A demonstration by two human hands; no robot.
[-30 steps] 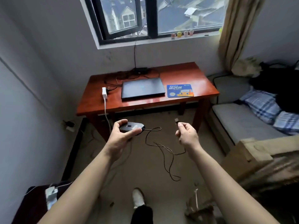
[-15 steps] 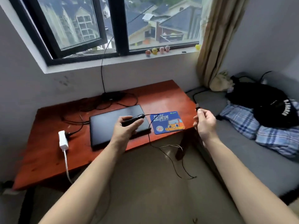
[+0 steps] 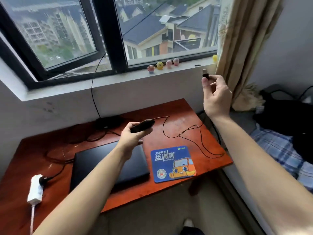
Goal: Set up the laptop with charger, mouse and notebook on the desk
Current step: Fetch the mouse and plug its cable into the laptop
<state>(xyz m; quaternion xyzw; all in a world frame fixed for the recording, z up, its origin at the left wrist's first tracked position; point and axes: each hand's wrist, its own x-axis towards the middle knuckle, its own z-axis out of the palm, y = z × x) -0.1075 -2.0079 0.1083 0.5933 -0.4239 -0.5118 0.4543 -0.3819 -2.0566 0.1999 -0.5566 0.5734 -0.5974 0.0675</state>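
Left hand [image 3: 133, 134] grips the black wired mouse [image 3: 143, 126] above the far middle of the red-brown wooden tabletop [image 3: 184, 114]. Right hand [image 3: 216, 94] is raised at right, pinching the mouse's black USB plug [image 3: 205, 74], with the thin black cable [image 3: 201, 138] looping slack over the far right corner. As I judge it, done: closed black laptop [image 3: 135, 168] laid flat, blue mouse pad with an orange cartoon car [image 3: 172, 164] to its right, a dark plug seated in the white power strip [image 3: 35, 189] near left; left: mouse onto pad, USB into laptop, lid up, and I see no notebook, nor can I tell if the charger reaches the laptop.
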